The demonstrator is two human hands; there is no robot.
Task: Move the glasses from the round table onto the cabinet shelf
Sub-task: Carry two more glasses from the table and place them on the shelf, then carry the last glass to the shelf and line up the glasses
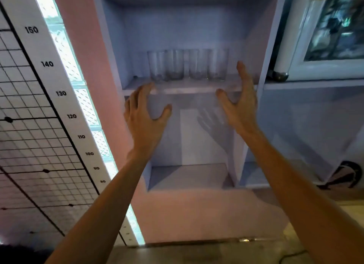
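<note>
Several clear glasses (187, 65) stand upright in a row on the pale blue cabinet shelf (183, 89). My left hand (144, 116) is raised just below the shelf's front edge at the left, fingers spread, holding nothing. My right hand (239, 104) hovers at the shelf's right end, thumb and fingers apart, also empty; its fingertips reach up beside the rightmost glass without touching it. The round table is out of sight.
A lower cabinet compartment (189, 175) opens beneath the shelf. A pink wall (92, 66) and a height chart (47, 98) with numbers stand to the left. A white framed window or door (325, 37) is at the upper right.
</note>
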